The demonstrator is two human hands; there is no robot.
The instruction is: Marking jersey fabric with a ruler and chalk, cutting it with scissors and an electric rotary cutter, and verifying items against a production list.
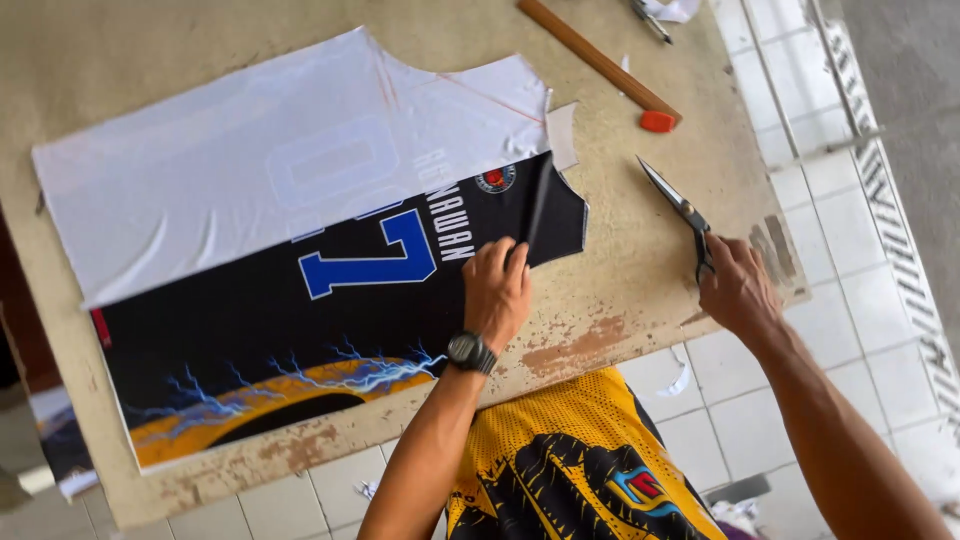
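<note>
On the table, right hand (pixel 738 285) gripping scissors (pixel 678 207), blades pointing up-left, left hand (pixel 497 287) pinching fabric panel (pixel 300 250).

Printed jersey panel (pixel 300 270), black with blue numeral, lightning and orange arc, folded so its white reverse covers the upper half, spread flat across the worktable's middle. Steel scissors (pixel 680 210), blades parted, near the right edge.

Black fabric panel (pixel 300 300) with blue numeral, orange band, blue-white lightning, left of centre; white fabric (pixel 250 150) upper left; beige counter (pixel 620 270).
</note>
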